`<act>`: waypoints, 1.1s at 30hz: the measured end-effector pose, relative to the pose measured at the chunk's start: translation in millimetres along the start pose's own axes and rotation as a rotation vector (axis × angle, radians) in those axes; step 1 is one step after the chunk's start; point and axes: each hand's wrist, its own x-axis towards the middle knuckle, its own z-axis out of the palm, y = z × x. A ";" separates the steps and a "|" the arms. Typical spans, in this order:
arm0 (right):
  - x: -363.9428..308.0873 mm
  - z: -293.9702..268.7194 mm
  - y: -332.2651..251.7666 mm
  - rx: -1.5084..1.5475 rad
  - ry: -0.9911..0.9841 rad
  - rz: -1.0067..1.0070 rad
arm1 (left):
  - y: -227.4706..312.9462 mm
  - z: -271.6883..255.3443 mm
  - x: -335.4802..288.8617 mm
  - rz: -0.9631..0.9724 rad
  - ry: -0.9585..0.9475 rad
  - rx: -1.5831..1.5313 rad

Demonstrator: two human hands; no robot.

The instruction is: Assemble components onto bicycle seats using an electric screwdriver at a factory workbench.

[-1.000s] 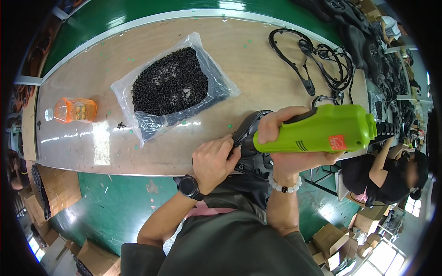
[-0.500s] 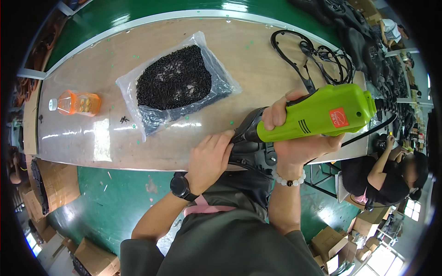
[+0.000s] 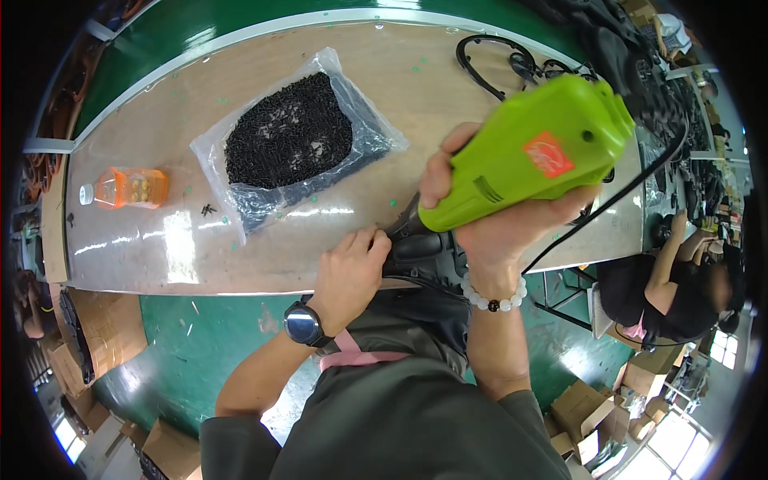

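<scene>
My right hand (image 3: 496, 232) is wrapped round a lime-green corded electric screwdriver (image 3: 512, 156), raised and tilted over the table's near edge. Its black nose points down and left, toward a black molded plastic part (image 3: 426, 250) at that edge. With bent fingers, my left hand (image 3: 350, 272) grips the left end of this part, close beside the screwdriver's nose. The tool's tip is hidden by my fingers, so I cannot tell whether it touches the part. A clear plastic bag (image 3: 370, 128) full of small black screws (image 3: 288, 136) lies open further back on the table.
A few loose screws (image 3: 208, 210) and an orange bottle (image 3: 132, 188) with a white cap are on the left of the table (image 3: 112, 260). Curved black plastic parts (image 3: 480, 72) rest at the back right. The cord (image 3: 608, 212) trails right. A co-worker (image 3: 640, 296) sits at the right.
The screwdriver has risen toward me and shifted slightly left in my right hand, its body tilting more. My left hand stays on the black part. The whole view has shifted a little.
</scene>
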 end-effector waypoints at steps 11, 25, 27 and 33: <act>-20.2 -3.1 25.3 -0.276 -0.101 0.108 | 1.8 -5.8 5.7 0.073 0.026 0.083; -68.3 -37.2 15.3 -0.117 0.174 0.248 | -7.0 -20.5 16.0 -0.002 -0.016 -0.050; -63.8 -32.2 10.8 -0.199 0.135 0.108 | -37.4 -45.0 26.8 -0.016 0.077 -0.021; -53.6 -25.7 -0.4 -0.439 -0.026 -0.255 | -158.4 -73.0 45.0 -0.280 0.270 0.662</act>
